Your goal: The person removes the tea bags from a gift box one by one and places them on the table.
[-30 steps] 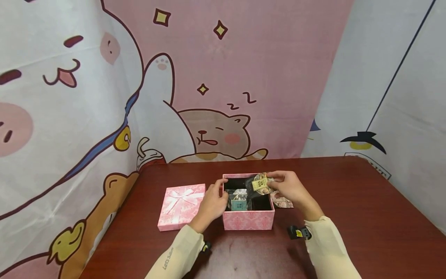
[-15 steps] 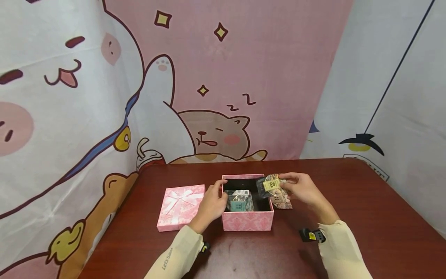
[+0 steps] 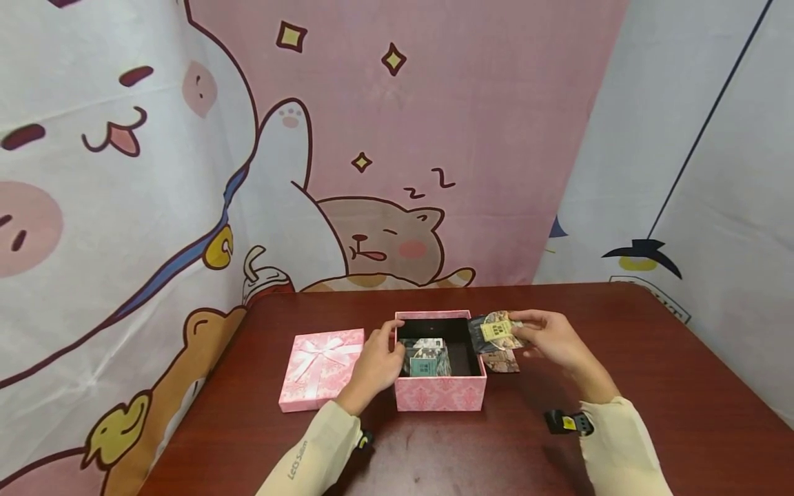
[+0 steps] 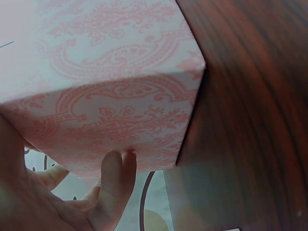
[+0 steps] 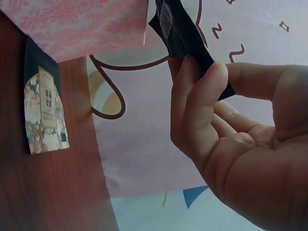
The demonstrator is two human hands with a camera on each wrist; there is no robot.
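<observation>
A pink patterned gift box point(image 3: 439, 394) stands without its lid on the table. My left hand point(image 3: 380, 358) grips the box at its left wall; in the left wrist view its fingertips point(image 4: 118, 166) press the outer side. Just above and beyond the box's right rim, my right hand point(image 3: 552, 337) pinches a black sachet point(image 3: 496, 332) with a yellow label between thumb and fingers. In the right wrist view, that sachet point(image 5: 180, 33) shows its dark back. Inside the box, at the left, lie sachets with a teal label point(image 3: 424, 365); how many is hidden.
Another sachet point(image 3: 504, 362) with a floral print lies on the table against the box's right side, partly covered in the head view. The pink lid point(image 3: 321, 386) with a ribbon bow lies left of the box. A cartoon-printed cloth point(image 3: 496, 138) hangs behind the brown table point(image 3: 620, 358).
My right hand has moved right, taking the yellow-labelled sachet from over the box to past its right rim. The left hand has stayed on the box.
</observation>
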